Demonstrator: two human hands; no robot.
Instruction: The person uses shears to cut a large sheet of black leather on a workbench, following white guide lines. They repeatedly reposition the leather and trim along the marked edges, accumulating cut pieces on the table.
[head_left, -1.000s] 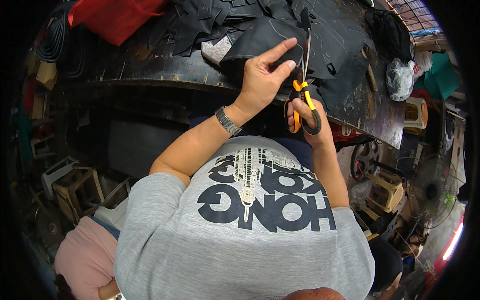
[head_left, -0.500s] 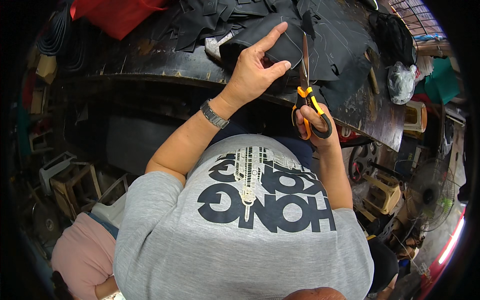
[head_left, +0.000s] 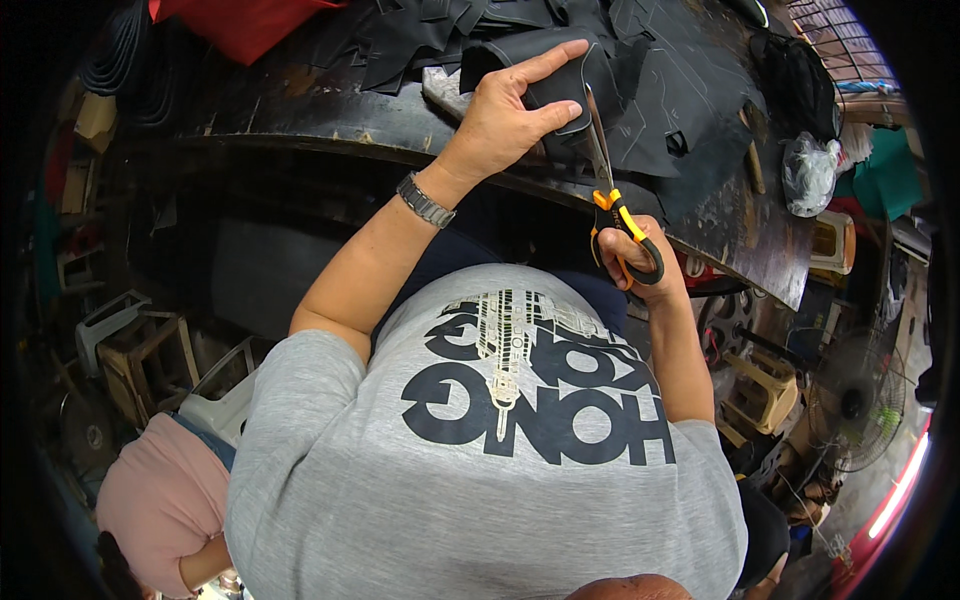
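Note:
My left hand (head_left: 505, 125) has its index finger stretched along a curled piece of black sheet material (head_left: 555, 92) and its thumb on the near edge. The other fingers are hidden, seemingly beneath the piece, which is lifted at the table's front edge. In my right hand (head_left: 648, 262) are scissors (head_left: 614, 208) with black and orange handles, the fingers through the loops. Their narrow blades point away from me, almost together, and the tips lie against the right edge of the piece by my left thumb.
A larger black sheet (head_left: 690, 110) with pale drawn lines covers the table (head_left: 330, 120) at right, and cut black pieces (head_left: 430, 40) pile at the back. Red material (head_left: 245, 25) lies far left. A plastic bag (head_left: 810, 172) hangs off the right side. Behind me are a person (head_left: 165, 500) and a fan (head_left: 858, 400).
The black piece has turned and curled upward in my left hand. The scissors have swung left, their blades closer together, and a small hole in the larger sheet now shows.

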